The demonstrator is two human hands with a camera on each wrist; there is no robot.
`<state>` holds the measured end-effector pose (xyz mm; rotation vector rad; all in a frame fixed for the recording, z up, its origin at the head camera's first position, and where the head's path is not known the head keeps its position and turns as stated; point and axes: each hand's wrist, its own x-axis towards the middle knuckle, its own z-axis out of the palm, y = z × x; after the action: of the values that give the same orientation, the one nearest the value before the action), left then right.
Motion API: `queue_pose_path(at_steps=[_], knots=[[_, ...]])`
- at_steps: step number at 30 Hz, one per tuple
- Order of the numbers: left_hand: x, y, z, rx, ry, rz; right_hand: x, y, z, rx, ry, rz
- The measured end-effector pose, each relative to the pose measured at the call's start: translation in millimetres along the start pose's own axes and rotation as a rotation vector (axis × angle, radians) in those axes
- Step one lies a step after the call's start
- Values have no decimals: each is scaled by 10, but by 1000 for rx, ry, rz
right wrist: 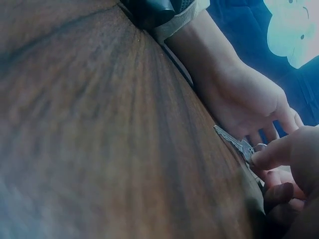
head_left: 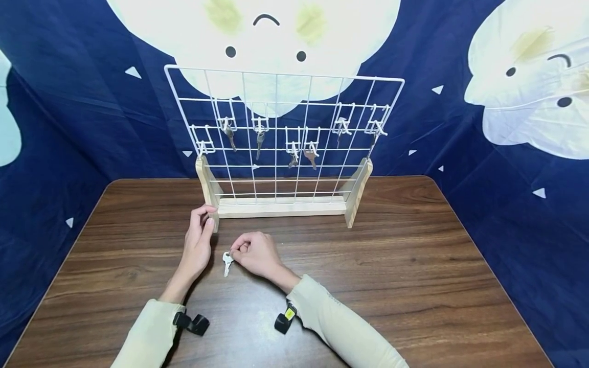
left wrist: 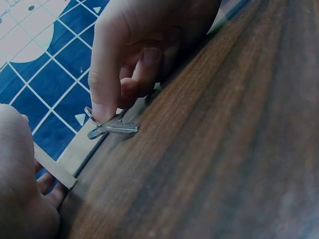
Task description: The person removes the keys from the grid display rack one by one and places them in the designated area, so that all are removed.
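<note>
I see a yellow label (head_left: 290, 313) on the right wrist strap (head_left: 284, 322), its print too small for me to read. My right hand (head_left: 258, 254) pinches the ring (left wrist: 89, 115) of a key (head_left: 227, 261), low over the table (head_left: 391, 286) between both hands. My left hand (head_left: 198, 245), loosely spread, touches the rack's left leg (head_left: 207, 179). The rack (head_left: 280, 207) stands just beyond, more keys (head_left: 259, 139) on its hooks (head_left: 204, 148).

Dark blue fabric (head_left: 69, 51) hangs behind and beside a brown wood-grain tabletop (head_left: 391, 255), its far corners rounded at 9 and 3 o'clock. Small white triangles (head_left: 133, 72) dot the cloth. An upside-down smiling cloud (head_left: 267, 43) fills 12 o'clock, another cloud (head_left: 536, 94) sits at 2, a pale shape (head_left: 7, 117) near 9. A soft glare (head_left: 239, 332) lies on the wood at 6 o'clock.
</note>
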<state>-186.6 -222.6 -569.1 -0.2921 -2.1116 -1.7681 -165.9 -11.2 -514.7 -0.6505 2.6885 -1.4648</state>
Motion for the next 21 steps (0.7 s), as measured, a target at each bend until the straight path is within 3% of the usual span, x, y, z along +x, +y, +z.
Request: queue_pose_path(at_steps=[10,21], knots=[[6,-3,6,12,2,-16,-68,-158,-51,-129,44,-73],[-1,-8,-5,19,2,-13,-86,-192,-41,-199,39,-78]])
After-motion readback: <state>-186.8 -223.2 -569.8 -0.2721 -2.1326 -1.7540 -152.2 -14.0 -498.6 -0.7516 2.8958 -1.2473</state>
